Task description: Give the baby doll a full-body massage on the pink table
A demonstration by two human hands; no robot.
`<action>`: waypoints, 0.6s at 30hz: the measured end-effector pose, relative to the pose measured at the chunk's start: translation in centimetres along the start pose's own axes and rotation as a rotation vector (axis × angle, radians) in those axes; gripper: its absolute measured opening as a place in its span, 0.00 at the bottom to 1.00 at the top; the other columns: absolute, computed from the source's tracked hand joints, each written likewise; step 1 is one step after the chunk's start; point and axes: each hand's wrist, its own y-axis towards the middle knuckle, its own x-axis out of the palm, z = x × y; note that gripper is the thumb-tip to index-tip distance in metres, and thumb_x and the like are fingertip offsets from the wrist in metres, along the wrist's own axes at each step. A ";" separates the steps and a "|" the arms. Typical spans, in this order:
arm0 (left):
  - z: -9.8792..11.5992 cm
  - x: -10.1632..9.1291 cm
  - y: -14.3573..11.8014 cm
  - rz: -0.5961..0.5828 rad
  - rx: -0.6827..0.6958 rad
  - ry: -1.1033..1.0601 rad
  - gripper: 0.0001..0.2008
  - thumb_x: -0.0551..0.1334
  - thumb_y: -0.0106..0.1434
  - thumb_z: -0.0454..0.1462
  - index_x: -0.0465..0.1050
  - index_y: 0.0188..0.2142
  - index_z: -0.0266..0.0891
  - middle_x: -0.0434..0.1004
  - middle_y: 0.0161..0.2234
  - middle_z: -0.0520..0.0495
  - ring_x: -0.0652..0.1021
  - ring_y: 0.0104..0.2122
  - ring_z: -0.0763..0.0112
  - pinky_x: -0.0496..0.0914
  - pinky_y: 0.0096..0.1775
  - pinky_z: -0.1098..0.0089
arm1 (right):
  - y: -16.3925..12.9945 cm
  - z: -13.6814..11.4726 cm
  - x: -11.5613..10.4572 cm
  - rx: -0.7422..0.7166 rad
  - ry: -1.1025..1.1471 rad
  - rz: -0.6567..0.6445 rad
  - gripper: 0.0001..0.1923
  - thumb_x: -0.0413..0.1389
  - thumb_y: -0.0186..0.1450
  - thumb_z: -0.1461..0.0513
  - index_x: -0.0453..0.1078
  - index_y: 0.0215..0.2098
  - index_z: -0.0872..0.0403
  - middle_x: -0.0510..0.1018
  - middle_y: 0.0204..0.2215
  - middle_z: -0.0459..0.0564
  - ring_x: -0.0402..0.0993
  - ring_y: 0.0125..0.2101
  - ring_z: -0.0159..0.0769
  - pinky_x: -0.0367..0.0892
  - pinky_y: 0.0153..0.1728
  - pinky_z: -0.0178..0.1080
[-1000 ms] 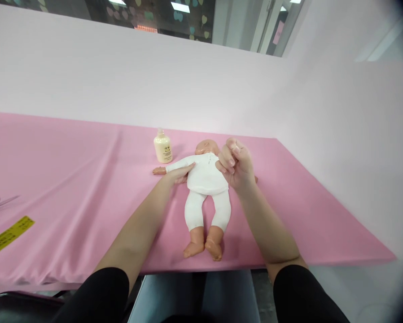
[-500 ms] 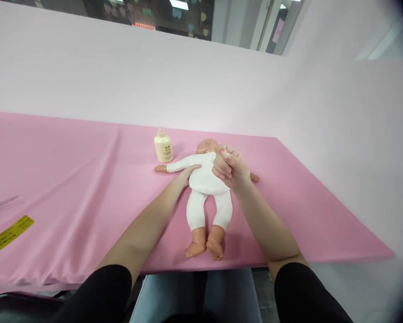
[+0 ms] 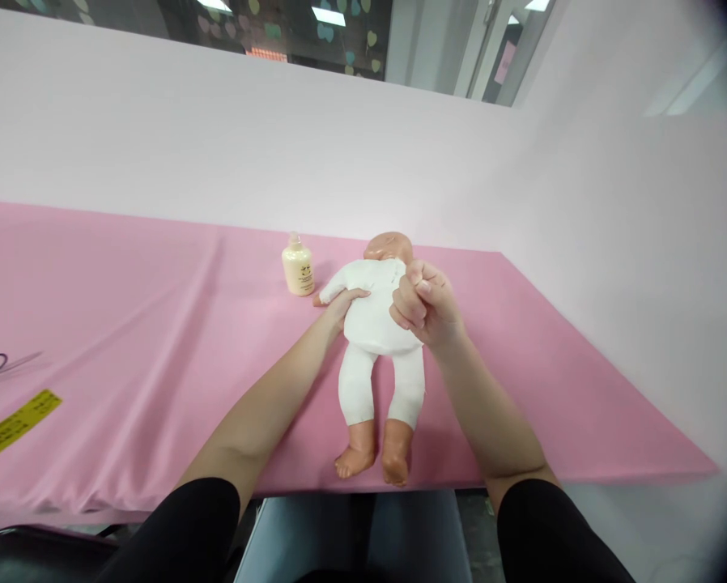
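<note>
On pink cloth [image 3: 126, 324], both hands' [image 3: 346, 305] grip seemingly closed around soft white-suited doll [image 3: 380, 324].

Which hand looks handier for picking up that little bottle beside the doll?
Probably the left hand. It rests on the doll at the side facing the bottle, which stands just beyond it. The right hand is closed at the doll's far side.

The right hand [image 3: 425, 306] hides the doll's [image 3: 376, 324] far arm.
</note>
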 end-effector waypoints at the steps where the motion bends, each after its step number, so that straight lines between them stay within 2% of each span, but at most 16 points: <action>1: 0.5 0.5 -0.3 -0.003 0.001 -0.010 0.23 0.72 0.49 0.40 0.79 0.46 0.36 0.86 0.36 0.39 0.82 0.53 0.42 0.71 0.61 0.47 | 0.1 -0.5 -0.2 -0.009 -0.024 0.015 0.19 0.67 0.63 0.52 0.61 0.32 0.49 0.63 0.14 0.31 0.49 0.12 0.23 0.64 0.16 0.30; 5: 2.7 3.1 -2.3 -0.049 0.120 -0.080 0.29 0.71 0.47 0.37 0.78 0.50 0.33 0.86 0.45 0.38 0.79 0.57 0.42 0.69 0.63 0.48 | 0.1 -3.2 -1.3 -0.025 -0.235 0.180 0.15 0.64 0.64 0.54 0.62 0.33 0.49 0.65 0.16 0.33 0.56 0.14 0.25 0.67 0.20 0.32; 9: 4.4 5.4 -5.0 -0.019 0.244 -0.120 0.33 0.72 0.47 0.36 0.76 0.55 0.33 0.85 0.48 0.40 0.79 0.57 0.42 0.68 0.64 0.47 | -1.4 -6.4 -1.4 -0.056 -0.638 0.377 0.07 0.61 0.65 0.59 0.68 0.34 0.51 0.72 0.21 0.40 0.65 0.20 0.27 0.67 0.24 0.32; 11: 5.0 6.3 -6.3 -0.003 0.289 -0.121 0.33 0.72 0.49 0.37 0.75 0.56 0.33 0.85 0.49 0.41 0.79 0.58 0.42 0.67 0.65 0.47 | -2.6 -7.8 -0.9 -0.028 -0.853 0.433 0.05 0.61 0.66 0.61 0.70 0.33 0.52 0.75 0.24 0.42 0.66 0.22 0.28 0.66 0.24 0.32; 15: 6.0 8.1 -9.3 -0.061 0.381 -0.087 0.37 0.71 0.52 0.38 0.70 0.62 0.35 0.83 0.53 0.41 0.76 0.61 0.39 0.66 0.66 0.44 | -4.9 -9.9 0.7 0.021 -1.164 0.507 0.10 0.60 0.69 0.58 0.70 0.31 0.52 0.74 0.26 0.44 0.69 0.25 0.30 0.66 0.25 0.33; 18: 6.5 9.6 -11.5 -0.105 0.425 -0.048 0.38 0.71 0.52 0.38 0.69 0.63 0.39 0.84 0.52 0.43 0.76 0.61 0.37 0.69 0.63 0.44 | -6.1 -11.1 1.9 0.015 -1.352 0.633 0.10 0.59 0.70 0.53 0.70 0.37 0.51 0.75 0.31 0.47 0.73 0.29 0.34 0.68 0.27 0.36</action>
